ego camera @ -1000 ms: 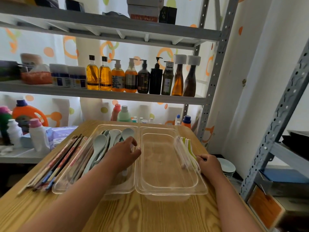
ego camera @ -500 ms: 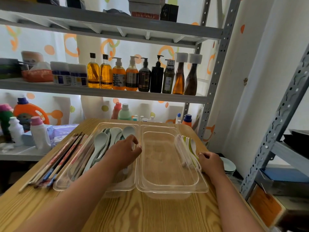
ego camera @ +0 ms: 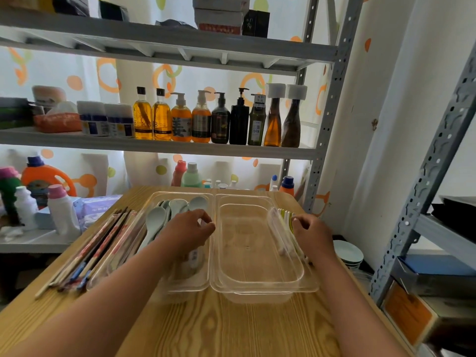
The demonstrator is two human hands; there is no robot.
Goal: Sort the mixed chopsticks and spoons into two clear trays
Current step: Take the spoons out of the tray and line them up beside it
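Two clear trays stand side by side on the wooden table. The left tray [ego camera: 164,286] holds several pale spoons [ego camera: 154,219]. Nothing lies in the right tray [ego camera: 260,288]. A bundle of patterned chopsticks [ego camera: 96,247] lies along the left tray's outer rim. My left hand [ego camera: 186,231] is over the spoons, fingers curled at the rim between the trays; what they hold is hidden. My right hand [ego camera: 313,237] curls its fingers on white and green sticks [ego camera: 287,216], which look like chopsticks, beside the right tray.
A metal shelf behind the table carries a row of bottles [ego camera: 201,119]. Detergent bottles [ego camera: 61,210] and a tissue pack [ego camera: 96,207] stand at the left. A shelf post [ego camera: 316,155] rises at the table's back right. Stacked bowls [ego camera: 347,253] sit low on the right.
My right hand has slid forward along the white and green sticks. My left hand's fingers have curled in by the rim between the trays.
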